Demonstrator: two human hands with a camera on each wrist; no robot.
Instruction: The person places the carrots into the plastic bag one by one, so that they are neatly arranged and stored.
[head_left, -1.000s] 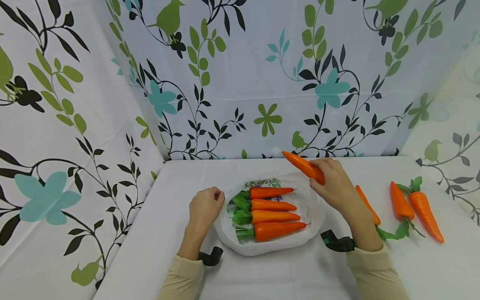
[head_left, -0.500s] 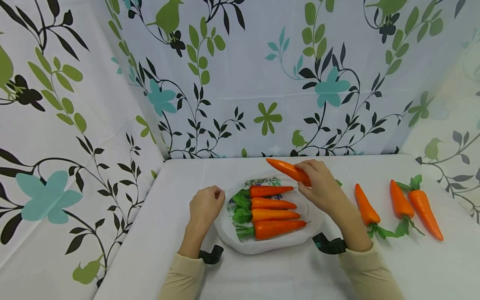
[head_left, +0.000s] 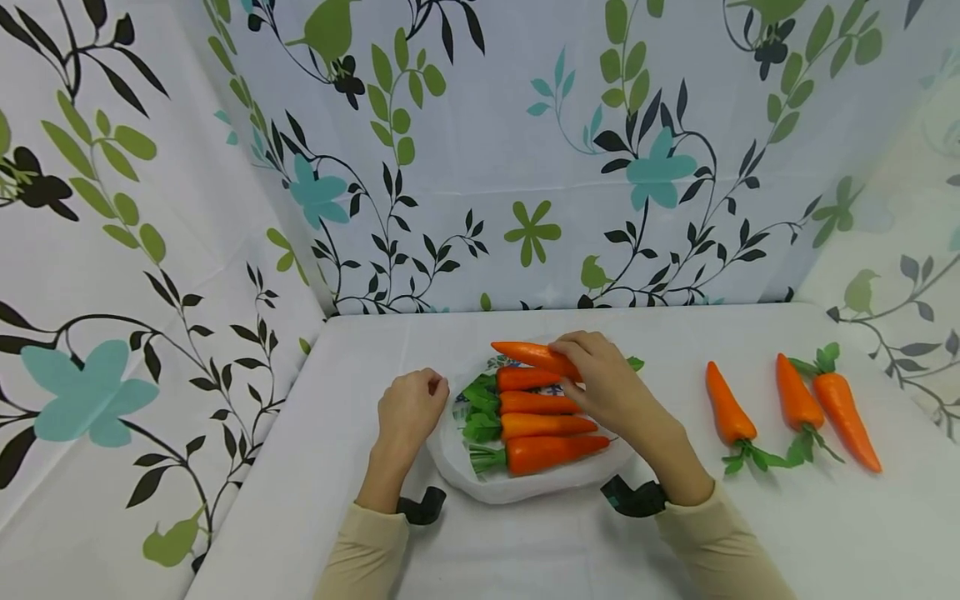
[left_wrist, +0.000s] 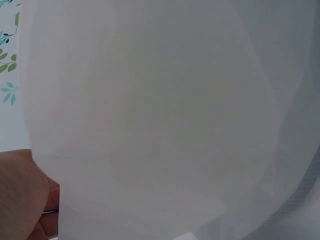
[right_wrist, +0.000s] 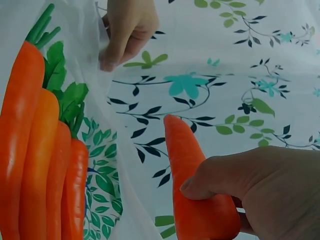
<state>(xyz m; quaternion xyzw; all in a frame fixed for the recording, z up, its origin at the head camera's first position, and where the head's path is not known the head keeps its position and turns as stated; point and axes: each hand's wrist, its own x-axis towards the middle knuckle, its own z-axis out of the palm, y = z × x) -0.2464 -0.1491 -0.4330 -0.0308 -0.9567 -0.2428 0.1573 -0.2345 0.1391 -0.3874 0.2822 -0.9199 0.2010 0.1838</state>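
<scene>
My right hand (head_left: 611,383) grips an orange carrot (head_left: 536,357) by its thick end, thumb on top, over the far side of a white plastic bag (head_left: 498,493). In the right wrist view the carrot's tip points away from the hand. Several carrots (head_left: 555,454) lie side by side in the bag's mouth, their green tops (head_left: 482,425) to the left. My left hand (head_left: 411,412) pinches the bag's left edge, fingers curled. The bag's white wall (left_wrist: 160,120) fills most of the left wrist view and hides much of that hand.
To the right on the white table (head_left: 360,367) lie three more carrots: one alone (head_left: 726,404), one beside it (head_left: 797,396) and one further right (head_left: 847,421). A patterned curtain (head_left: 450,167) hangs behind the table's back edge. Dark wrist cameras sit on both wrists.
My right hand has moved left and slightly down with the carrot, from the bag's right side to above the carrots in it. My left hand has stayed at the bag's edge.
</scene>
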